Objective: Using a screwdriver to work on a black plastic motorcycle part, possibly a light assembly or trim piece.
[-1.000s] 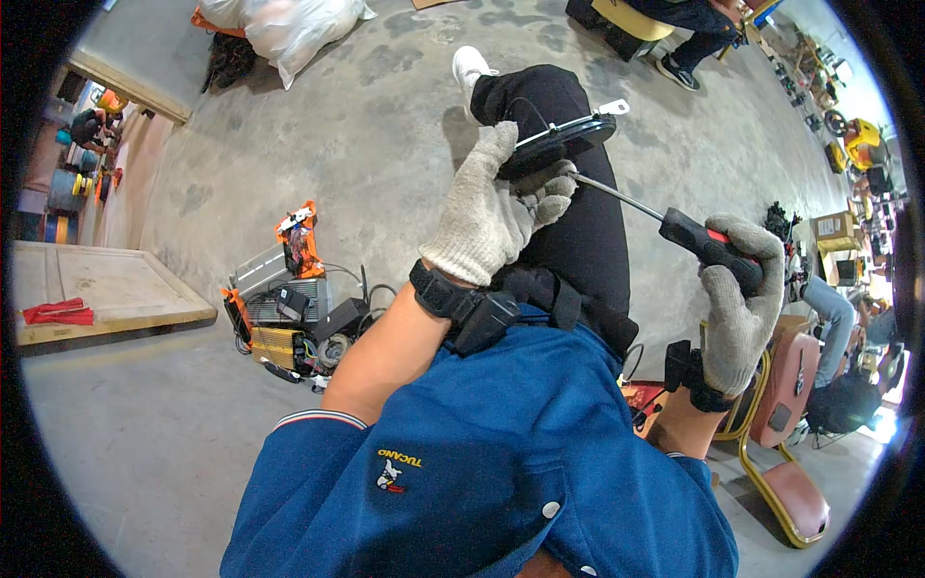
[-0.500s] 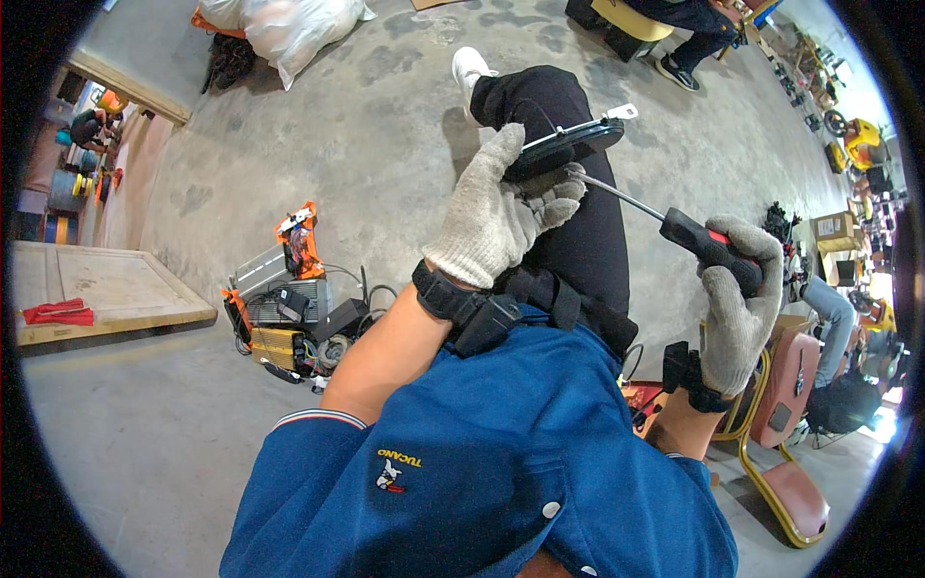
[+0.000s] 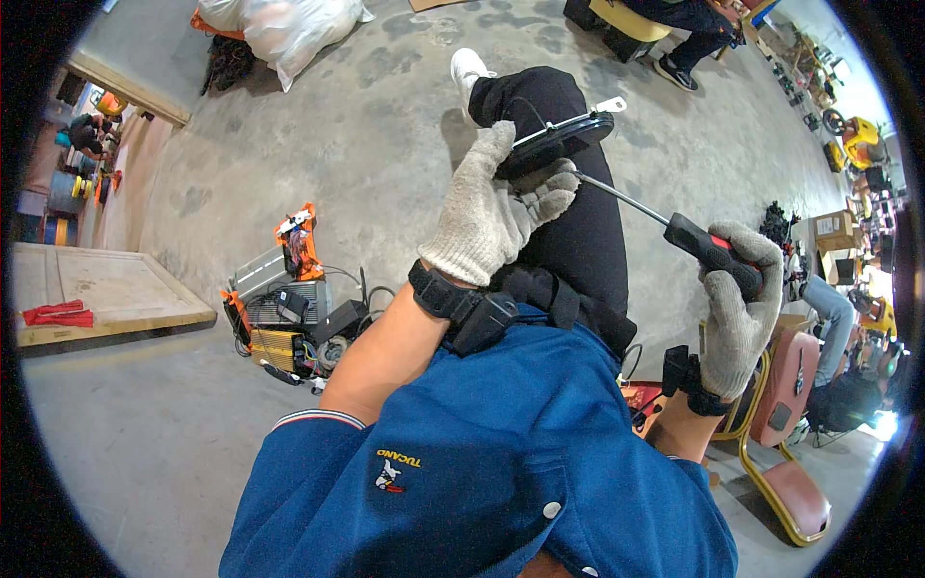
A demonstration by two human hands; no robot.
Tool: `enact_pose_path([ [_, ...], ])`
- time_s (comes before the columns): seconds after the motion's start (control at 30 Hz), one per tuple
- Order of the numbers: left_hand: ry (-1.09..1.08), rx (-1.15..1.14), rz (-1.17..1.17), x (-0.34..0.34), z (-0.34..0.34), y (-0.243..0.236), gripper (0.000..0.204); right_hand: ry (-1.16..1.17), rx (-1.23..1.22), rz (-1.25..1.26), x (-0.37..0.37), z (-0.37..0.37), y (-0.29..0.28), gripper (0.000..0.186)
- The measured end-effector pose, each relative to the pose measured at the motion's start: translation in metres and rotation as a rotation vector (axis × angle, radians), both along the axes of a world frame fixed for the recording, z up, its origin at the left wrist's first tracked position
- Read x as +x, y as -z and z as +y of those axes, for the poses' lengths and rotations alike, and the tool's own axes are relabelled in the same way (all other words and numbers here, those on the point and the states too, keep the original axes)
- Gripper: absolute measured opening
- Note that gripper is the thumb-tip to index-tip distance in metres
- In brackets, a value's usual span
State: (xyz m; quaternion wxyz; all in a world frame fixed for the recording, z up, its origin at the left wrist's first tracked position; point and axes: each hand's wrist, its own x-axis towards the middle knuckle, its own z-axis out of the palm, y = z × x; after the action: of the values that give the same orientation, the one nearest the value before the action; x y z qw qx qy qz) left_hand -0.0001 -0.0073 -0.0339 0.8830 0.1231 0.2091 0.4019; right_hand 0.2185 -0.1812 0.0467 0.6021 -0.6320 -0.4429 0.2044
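Observation:
My left hand [image 3: 496, 197], in a pale knitted glove, grips a flat black oblong part [image 3: 549, 149] above my thigh. A thin metal strip runs along the part's upper edge and ends in a light tab with a hole, sticking out at the far right. In my gloved right hand [image 3: 737, 308] is a screwdriver [image 3: 699, 241] with a black and red handle, its shaft pointing up and left. The screwdriver's tip is beside my left fingertips, just under the black part; whether it touches the part cannot be made out.
On the floor at left lies a pile of electronic parts and cables [image 3: 299, 308], next to a wooden panel [image 3: 116, 279] bearing a red cloth [image 3: 60, 314]. A pink chair [image 3: 785, 385] stands at right. White bags [image 3: 299, 34] lie far left; another person [image 3: 684, 48] sits far right.
My left hand and the black part have shifted slightly left and tilted a little more. My right hand and the screwdriver have barely moved.

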Motion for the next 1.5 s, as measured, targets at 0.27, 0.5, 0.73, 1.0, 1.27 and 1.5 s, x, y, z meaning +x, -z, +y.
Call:
enact_pose_path([
  [0.27,-0.008,0.013,-0.011,0.0,0.001,0.0,0.053,-0.006,-0.023,-0.025,0.001,0.0,-0.003,0.039],
  [0.5,0.011,0.037,-0.009,-0.002,0.001,-0.002,0.052,0.021,-0.074,0.024,-0.001,0.004,-0.007,0.032],
  [0.73,0.04,0.011,-0.022,-0.001,0.002,-0.001,0.055,0.08,-0.011,0.158,0.0,0.006,0.001,0.033],
  [1.0,0.075,0.019,-0.048,-0.003,0.0,-0.007,0.06,0.124,-0.072,0.23,0.001,0.008,0.004,0.03],
  [1.27,0.09,0.004,-0.046,-0.005,-0.003,-0.009,0.059,0.091,0.005,0.277,0.003,0.005,0.006,0.032],
  [1.5,0.103,-0.008,-0.138,-0.007,0.001,0.001,0.068,0.092,0.026,0.27,0.005,0.005,0.008,0.034],
])
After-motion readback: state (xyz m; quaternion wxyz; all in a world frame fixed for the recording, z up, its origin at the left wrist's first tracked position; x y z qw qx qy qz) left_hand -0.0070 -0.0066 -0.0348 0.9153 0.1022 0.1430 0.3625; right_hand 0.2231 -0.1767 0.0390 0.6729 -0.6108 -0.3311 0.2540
